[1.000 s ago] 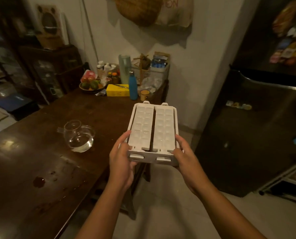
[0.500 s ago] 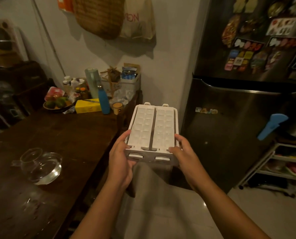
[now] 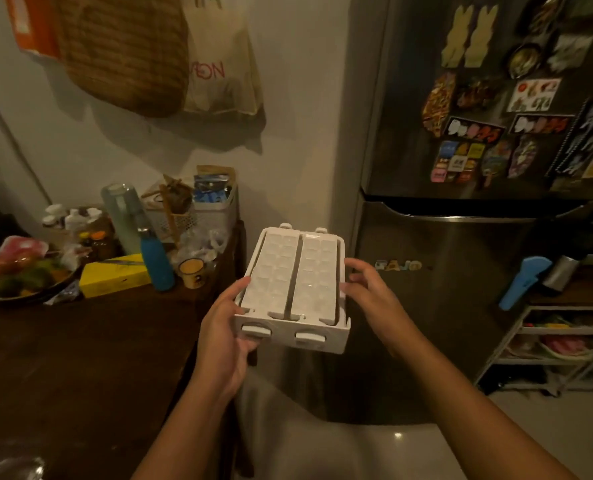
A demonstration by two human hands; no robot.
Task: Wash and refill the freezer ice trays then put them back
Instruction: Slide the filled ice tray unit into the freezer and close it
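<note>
2 ice trays held before closed fridge; cluttered table left.

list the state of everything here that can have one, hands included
ice tray rack, held in the air, roughly level
ice trays, seated side by side in the rack, fill hard to tell
left hand, grips the rack's near left corner
right hand, against the rack's right wall, grip unclear
fridge, both doors closed
blue bottle, upright, capped
mug, upright
</note>
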